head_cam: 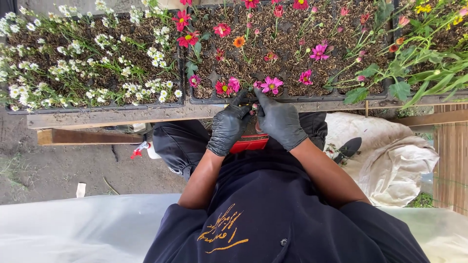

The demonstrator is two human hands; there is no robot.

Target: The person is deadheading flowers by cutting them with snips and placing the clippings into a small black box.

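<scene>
Black-gloved fingers [242, 97] of both hands meeting at the front edge of a seedling tray [292, 97], tips pinched together around a thin green stem [253, 96]. Left hand [228, 127] curled, thumb and forefinger closed on the stem from the left; right hand [279, 122] closed against it from the right, forefinger stretched up toward a pink flower [271, 84] just above. Stem itself mostly hidden by the gloves. Tray full of dark soil and red, pink and orange blooms, resting on a weathered wooden desk [107, 117]. To the left, touching it, a second tray [97, 104] thick with small white daisies. On the right, yellow flowers and broad green leaves [419, 63] hanging over the edge. Below the hands, a red container [249, 143] on the lap. Further right, a crumpled white sack [390, 160] with a dark trowel [349, 147] lying on it. Bare dirt floor [53, 170] at left.
</scene>
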